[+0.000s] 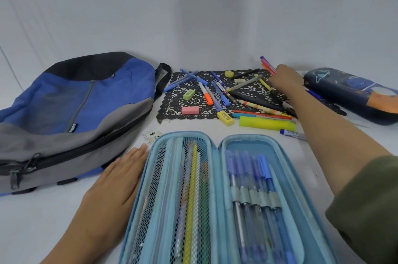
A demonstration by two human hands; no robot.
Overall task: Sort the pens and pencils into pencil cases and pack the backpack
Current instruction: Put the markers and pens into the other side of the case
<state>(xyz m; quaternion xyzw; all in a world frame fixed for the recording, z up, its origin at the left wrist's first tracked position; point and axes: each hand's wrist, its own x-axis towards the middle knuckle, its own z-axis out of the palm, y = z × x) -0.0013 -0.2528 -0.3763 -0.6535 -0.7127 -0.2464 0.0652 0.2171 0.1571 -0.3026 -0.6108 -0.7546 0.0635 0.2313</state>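
A light blue pencil case (217, 149) lies open in front of me. Its left half holds pencils behind a mesh pocket, and its right half holds several blue pens in elastic loops. My left hand (116, 179) rests flat on the table beside the case's left edge. My right hand (284, 79) reaches to the far right of a black lace mat (172, 102) and holds a bunch of coloured pens (267, 64). Loose pens, pencils, markers and erasers lie scattered over the mat. A blue and grey backpack (71, 113) lies zipped on the left.
A dark blue space-themed pencil case (349, 91) lies shut at the far right. A yellow highlighter (267, 123), a yellow eraser (225, 118), a pink eraser (190, 110) and a green eraser (189, 94) lie near the mat's front. The white wall stands close behind.
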